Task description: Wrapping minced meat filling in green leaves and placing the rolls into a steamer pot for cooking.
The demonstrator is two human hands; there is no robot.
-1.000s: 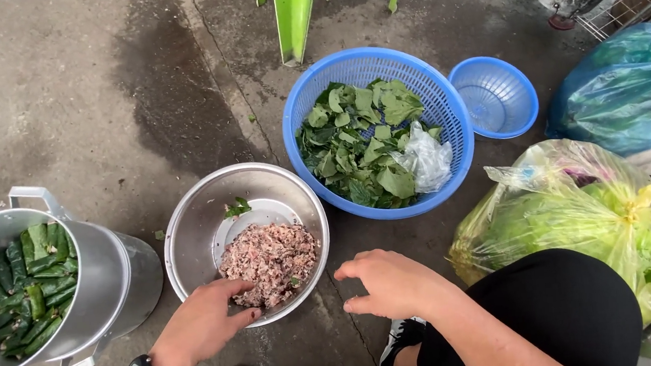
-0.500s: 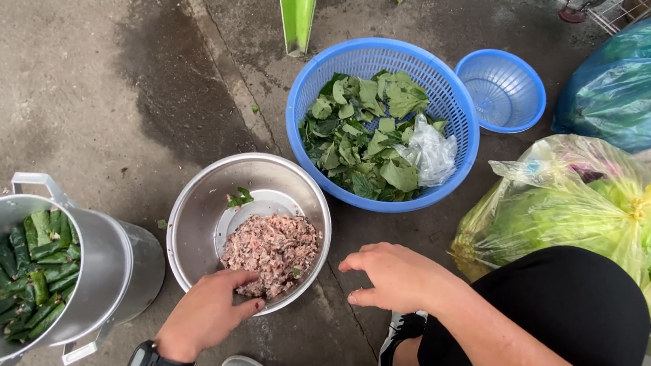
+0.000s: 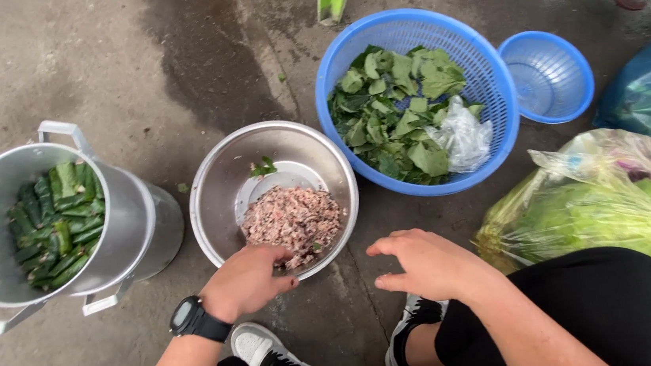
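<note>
Far left: tall metal pot [image 3: 119, 227] on the concrete floor [image 3: 52, 66], tipped toward camera, packed with rolled green leaf parcels [image 3: 55, 221]. Next over: steel bowl [image 3: 219, 193] with a mound of minced meat filling [image 3: 292, 220] sitting in the near half, one stray leaf scrap at the far wall. Left hand [image 3: 246, 280] (watch on wrist) at the bowl's near rim, fingers curled in and bunched at the edge of the filling; whether anything is pinched, cannot tell, fingertips hidden. Filling lies just ahead and slightly right of that hand, touching or nearly so. Right hand [image 3: 427, 263] flat, palm down, fingers loosely together, hovering over bare floor just right of the bowl, holding nothing. Left hand clearly nearer the filling. Beyond the right hand: large blue basket [image 3: 490, 155] of loose green leaves [image 3: 394, 109] plus a crumpled clear bag, smaller blue basket [image 3: 548, 76] touching its right side. Far right: tied plastic bags of greens [image 3: 607, 211].
</note>
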